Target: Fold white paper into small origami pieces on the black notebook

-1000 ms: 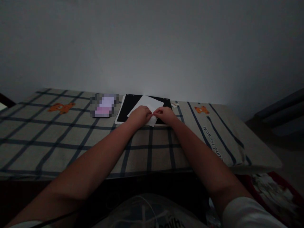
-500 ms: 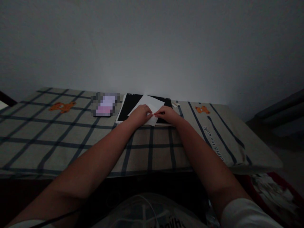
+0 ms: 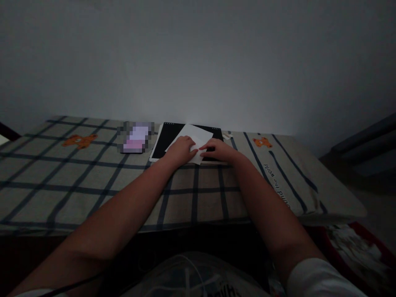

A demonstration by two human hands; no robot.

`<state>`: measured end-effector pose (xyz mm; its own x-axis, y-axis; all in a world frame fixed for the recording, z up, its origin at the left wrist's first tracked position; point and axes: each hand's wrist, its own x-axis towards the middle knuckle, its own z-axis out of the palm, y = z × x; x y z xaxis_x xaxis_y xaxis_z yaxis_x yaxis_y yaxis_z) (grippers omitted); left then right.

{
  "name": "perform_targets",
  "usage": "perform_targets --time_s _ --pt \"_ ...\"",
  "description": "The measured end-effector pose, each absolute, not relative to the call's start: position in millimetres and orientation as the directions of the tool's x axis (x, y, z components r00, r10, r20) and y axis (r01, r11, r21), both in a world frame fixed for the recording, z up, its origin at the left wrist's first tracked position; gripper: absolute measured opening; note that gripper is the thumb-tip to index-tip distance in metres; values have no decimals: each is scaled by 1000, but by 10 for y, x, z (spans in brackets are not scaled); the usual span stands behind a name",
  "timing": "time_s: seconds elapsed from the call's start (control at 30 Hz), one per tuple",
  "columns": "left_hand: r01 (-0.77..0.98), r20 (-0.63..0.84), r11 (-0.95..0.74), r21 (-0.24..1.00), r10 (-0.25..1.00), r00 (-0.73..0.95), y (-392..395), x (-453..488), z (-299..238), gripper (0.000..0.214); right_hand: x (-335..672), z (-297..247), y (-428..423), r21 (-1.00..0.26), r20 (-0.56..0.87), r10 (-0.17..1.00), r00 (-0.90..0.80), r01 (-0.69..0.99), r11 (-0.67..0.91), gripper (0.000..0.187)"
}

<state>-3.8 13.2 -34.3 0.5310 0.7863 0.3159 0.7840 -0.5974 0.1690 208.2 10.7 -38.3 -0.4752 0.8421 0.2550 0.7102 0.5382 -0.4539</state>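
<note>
A white sheet of paper (image 3: 198, 133), folded in part, lies slanted on a black-covered spiral pad (image 3: 163, 140). My left hand (image 3: 183, 149) rests on the sheet's left side with bent fingers and holds it down, its thumb along the lower part. From the other side my right hand (image 3: 218, 149) reaches to the paper's right edge. Its thumb and index finger are parted, the tips at the paper, and a small gap shows between them. A narrow corner of the sheet (image 3: 196, 159) points toward me below the hands.
A phone with a pixelated, lit screen (image 3: 136, 139) lies left of the pad on the checked tablecloth (image 3: 102, 175). Some small pale scraps (image 3: 228, 135) sit just right of the pad. The wall rises behind the table. A red container (image 3: 359, 247) holding pale items stands low at the right.
The right thumb and index finger, pinched together at the paper before, have parted. The left thumb has drawn slightly away from the right fingertips. The paper has hardly moved.
</note>
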Motion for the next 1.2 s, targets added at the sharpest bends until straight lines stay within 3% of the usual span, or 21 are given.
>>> perform_targets --time_s 0.33,0.67,0.93,1.2 --pt "840 260 -531 111 831 492 28 -4 -306 42 1993 -431 147 -413 246 873 -422 769 488 17" --pt "870 199 -493 23 855 479 -44 38 -309 49 1820 -340 5 -89 195 861 -470 866 492 40" --pt "880 158 -474 20 871 465 -14 -6 -264 54 1797 -316 -17 -82 153 884 -442 886 457 47" --pt "887 160 -462 1 876 456 -12 -4 -274 60 1797 -319 -20 -124 202 886 -417 887 445 40"
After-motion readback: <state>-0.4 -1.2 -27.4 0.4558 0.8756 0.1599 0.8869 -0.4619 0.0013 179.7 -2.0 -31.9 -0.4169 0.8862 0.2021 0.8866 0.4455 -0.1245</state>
